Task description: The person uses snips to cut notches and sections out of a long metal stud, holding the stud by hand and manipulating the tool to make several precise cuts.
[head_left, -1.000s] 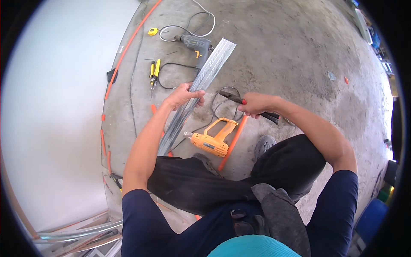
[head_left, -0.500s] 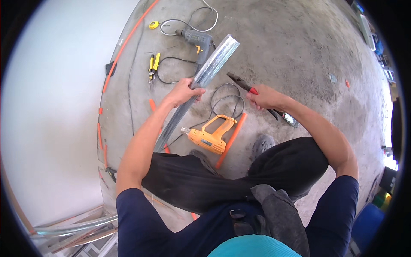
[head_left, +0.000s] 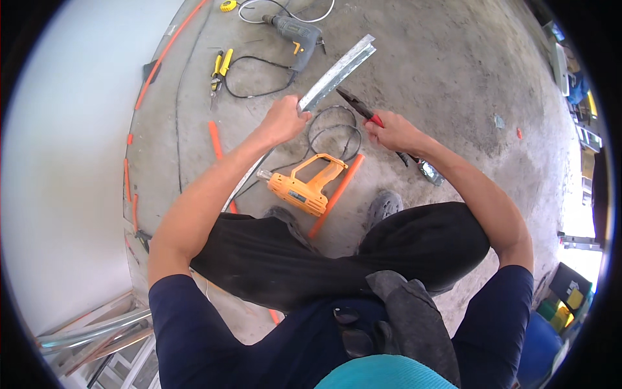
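Observation:
My left hand (head_left: 285,121) is closed around a long, galvanized metal channel (head_left: 340,71). The channel slants from beside my left knee up to the far right, and its open profile faces partly sideways. In my right hand (head_left: 394,133) are dark tin snips (head_left: 353,102) with red on the handles. Their jaws point to the far left, close to the channel's right edge but seemingly apart from it. My fingers hide part of the handles. Below the channel, an orange heat gun (head_left: 304,188) lies on the floor between my hands and my feet.
An orange tube (head_left: 337,196) lies beside the heat gun. Farther off are a grey corded drill (head_left: 295,35), yellow-handled pliers (head_left: 220,70) and a yellow tape measure (head_left: 228,6). A white wall (head_left: 71,129) rises on the left. Frames and metal lengths (head_left: 97,334) lie at the lower left.
The channel has turned in my left hand and its far end has moved up and right. The snips have come closer to it. The whole view has shifted slightly.

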Demonstrator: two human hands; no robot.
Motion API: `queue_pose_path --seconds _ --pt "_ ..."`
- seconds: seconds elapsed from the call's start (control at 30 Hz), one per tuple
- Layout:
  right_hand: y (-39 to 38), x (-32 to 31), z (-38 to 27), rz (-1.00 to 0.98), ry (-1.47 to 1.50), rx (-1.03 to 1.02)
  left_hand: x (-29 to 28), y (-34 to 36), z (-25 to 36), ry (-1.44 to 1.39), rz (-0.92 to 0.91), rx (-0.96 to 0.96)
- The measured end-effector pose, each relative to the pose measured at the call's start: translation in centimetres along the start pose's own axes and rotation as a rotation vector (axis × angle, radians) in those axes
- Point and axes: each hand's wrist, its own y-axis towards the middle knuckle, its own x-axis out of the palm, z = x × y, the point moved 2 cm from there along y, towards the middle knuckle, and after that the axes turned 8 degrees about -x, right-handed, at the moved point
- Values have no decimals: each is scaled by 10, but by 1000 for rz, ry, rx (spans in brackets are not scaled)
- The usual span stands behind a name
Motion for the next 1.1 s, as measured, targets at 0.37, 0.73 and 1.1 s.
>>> queue_pose_path --seconds 0.37,0.73,1.1 --pt "14 10 3 105 -103 -95 5 -7 6 3 14 -36" --pt "18 12 -4 159 -168 -82 4 -7 7 34 115 -57" --pt "22 10 -4 162 -148 -114 2 -1 3 14 80 -58"
